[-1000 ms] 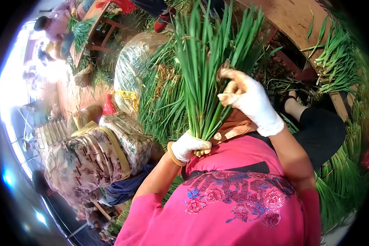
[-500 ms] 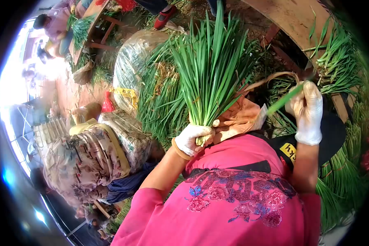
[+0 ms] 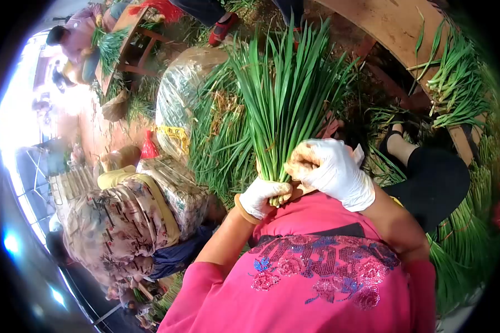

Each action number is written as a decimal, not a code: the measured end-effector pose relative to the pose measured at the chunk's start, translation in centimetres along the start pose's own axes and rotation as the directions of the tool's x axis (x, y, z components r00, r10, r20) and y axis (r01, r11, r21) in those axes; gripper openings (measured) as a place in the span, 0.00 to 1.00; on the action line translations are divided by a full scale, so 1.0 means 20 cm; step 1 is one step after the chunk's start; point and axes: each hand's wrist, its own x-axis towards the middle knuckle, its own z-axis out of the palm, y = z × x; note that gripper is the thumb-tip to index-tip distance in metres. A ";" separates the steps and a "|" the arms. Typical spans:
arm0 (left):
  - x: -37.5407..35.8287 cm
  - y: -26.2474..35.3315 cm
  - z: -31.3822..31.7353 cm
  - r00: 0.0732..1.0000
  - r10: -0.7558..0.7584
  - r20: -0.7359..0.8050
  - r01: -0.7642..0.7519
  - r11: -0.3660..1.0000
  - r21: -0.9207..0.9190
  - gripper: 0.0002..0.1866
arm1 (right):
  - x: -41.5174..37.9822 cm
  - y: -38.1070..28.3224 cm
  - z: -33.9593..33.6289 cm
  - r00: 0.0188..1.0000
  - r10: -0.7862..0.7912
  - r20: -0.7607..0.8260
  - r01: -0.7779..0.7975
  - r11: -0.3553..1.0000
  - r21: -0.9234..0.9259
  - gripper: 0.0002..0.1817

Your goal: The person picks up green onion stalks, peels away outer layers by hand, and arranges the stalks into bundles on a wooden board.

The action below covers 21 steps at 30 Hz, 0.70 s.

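A fanned bunch of long green stalks with leaves (image 3: 286, 105) stands upright in front of my body. My left hand (image 3: 264, 197), in a white glove, is wrapped round its pale lower ends. My right hand (image 3: 333, 172), also gloved in white, is at the right side of the stems just above my left hand. Its fingers are curled together at the stalks; what they pinch, if anything, is too small to make out.
Loose green leaves (image 3: 219, 133) lie beside a plastic-wrapped bundle (image 3: 175, 94). At the right are a wooden board (image 3: 391, 28) and piled stalks (image 3: 461, 83). A person in patterned clothing (image 3: 116, 222) is at the left; another person (image 3: 78, 36) sits farther back.
My right hand has moved left from beside my knee to the bunch. The single green leaf it held out is no longer seen apart. My left hand still grips the bunch.
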 end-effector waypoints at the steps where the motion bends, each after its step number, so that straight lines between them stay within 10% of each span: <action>1: 0.01 -0.01 0.00 1.000 0.014 -0.014 -0.013 0.999 0.037 0.25 | 0.04 -0.01 -0.02 0.988 -0.146 -0.056 0.139 0.984 -0.115 0.08; 2: 0.02 -0.01 0.01 0.999 0.016 -0.033 -0.015 0.999 0.038 0.25 | 0.08 0.03 -0.02 0.896 -0.442 -0.049 0.393 0.838 -0.380 0.07; 7: 0.03 -0.04 -0.03 0.996 0.000 -0.085 0.010 0.994 0.113 0.26 | 0.15 0.16 0.10 0.914 -0.320 0.249 0.405 0.758 -0.512 0.10; 9: 0.04 -0.03 -0.11 0.998 -0.044 -0.041 0.050 0.986 0.157 0.28 | 0.12 -0.01 0.05 0.934 -0.056 0.352 0.067 0.998 -0.019 0.08; 11: 0.07 -0.07 -0.11 0.993 0.037 -0.108 -0.035 0.999 0.014 0.27 | 0.09 -0.24 -0.10 0.849 0.244 0.469 -0.461 0.775 0.432 0.05; 13: 0.05 -0.04 -0.16 0.998 -0.010 0.063 0.012 1.000 -0.024 0.28 | 0.01 -0.29 -0.33 0.899 0.271 0.343 -0.435 0.633 0.640 0.07; 15: 0.02 0.03 -0.14 0.993 -0.102 0.058 0.105 0.994 -0.041 0.27 | -0.08 -0.12 -0.56 0.884 0.396 0.249 -0.464 0.679 0.569 0.07; 17: 0.03 0.02 -0.15 0.995 -0.059 0.084 0.069 0.991 -0.113 0.28 | -0.04 0.02 -0.59 0.796 0.602 -0.062 -0.599 0.798 0.064 0.11; 19: 0.03 0.02 -0.15 0.992 -0.041 0.118 0.053 0.993 -0.106 0.30 | -0.07 0.18 -0.58 0.952 0.207 -0.228 -0.306 0.718 -0.625 0.08; 21: 0.02 0.04 -0.15 0.987 -0.121 0.104 0.130 0.987 -0.090 0.29 | -0.02 0.19 -0.49 0.877 0.343 -0.337 -0.413 0.896 -0.163 0.12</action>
